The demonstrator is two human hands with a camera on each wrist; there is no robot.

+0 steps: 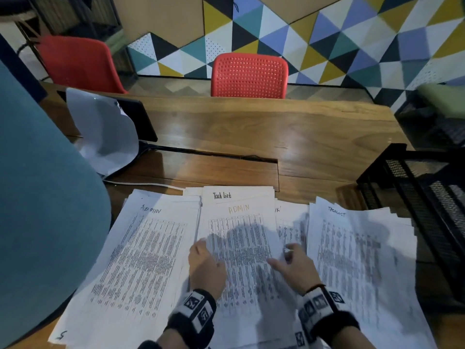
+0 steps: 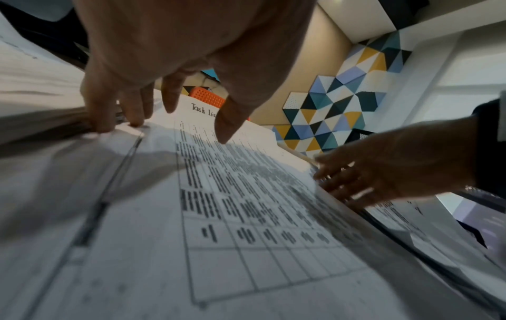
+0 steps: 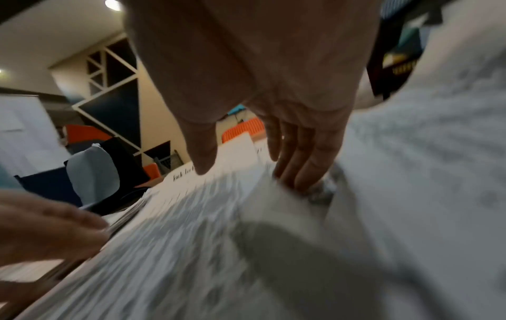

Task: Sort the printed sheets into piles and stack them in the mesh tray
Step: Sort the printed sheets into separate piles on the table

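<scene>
White printed table sheets [image 1: 241, 248] lie in loose piles on the wooden tabletop [image 1: 251, 132] — black mesh tray [image 1: 422, 197] at right. Left hand [image 1: 206, 265] and right hand [image 1: 294, 265] bracket the middle pile's edges, fingers spread, uncurled. Thin, floppy, slippery — grip by both edges.

black wristbands [image 1: 191, 313] with white marker tags on both bare wrists.
</scene>
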